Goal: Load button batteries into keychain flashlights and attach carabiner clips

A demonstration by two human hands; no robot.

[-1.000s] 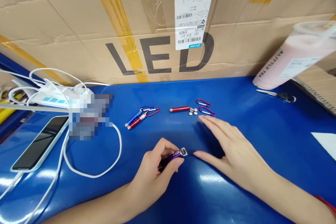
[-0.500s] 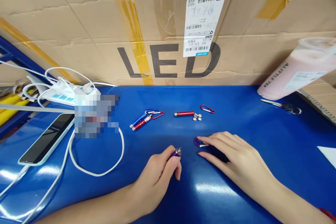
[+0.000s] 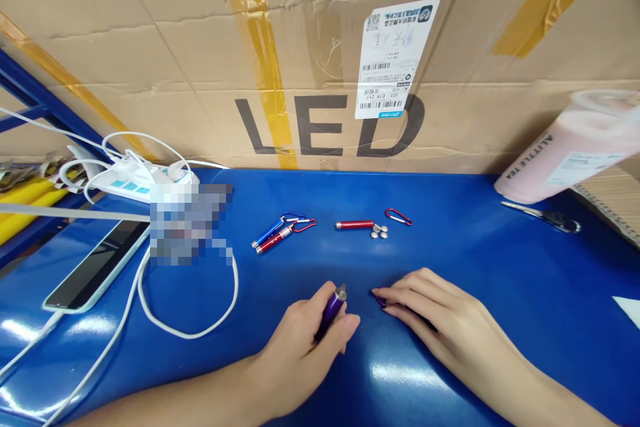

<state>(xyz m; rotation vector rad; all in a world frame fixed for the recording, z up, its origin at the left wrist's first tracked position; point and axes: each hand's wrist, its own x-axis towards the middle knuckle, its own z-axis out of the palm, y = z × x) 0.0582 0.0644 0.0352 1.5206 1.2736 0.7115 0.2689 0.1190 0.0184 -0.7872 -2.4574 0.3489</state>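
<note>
My left hand (image 3: 313, 347) is wrapped round a purple tube (image 3: 331, 311), its metal end pointing up and away. To the right, my right hand (image 3: 440, 313) has its fingertips closed on a purple carabiner (image 3: 381, 298) at the blue table, and they cover most of it. Beyond the hands lies a red tube (image 3: 355, 225) with several button cells (image 3: 383, 235) by its right end. A red carabiner (image 3: 399, 217) rests just past them. Farther left, a blue tube (image 3: 268, 233) and another red tube (image 3: 273, 241) lie side by side with carabiners attached.
A cardboard box (image 3: 190, 67) stands along the back of the table. On the left are a phone (image 3: 95, 267), white cables (image 3: 175, 331) and a power strip (image 3: 125, 183). A pink drink cup (image 3: 565, 147) and a key (image 3: 543, 215) are at the right.
My right fingers have closed on the purple carabiner, which they were only reaching over before. My left thumb has shifted, so more of the purple tube shows. The whole view has shifted slightly.
</note>
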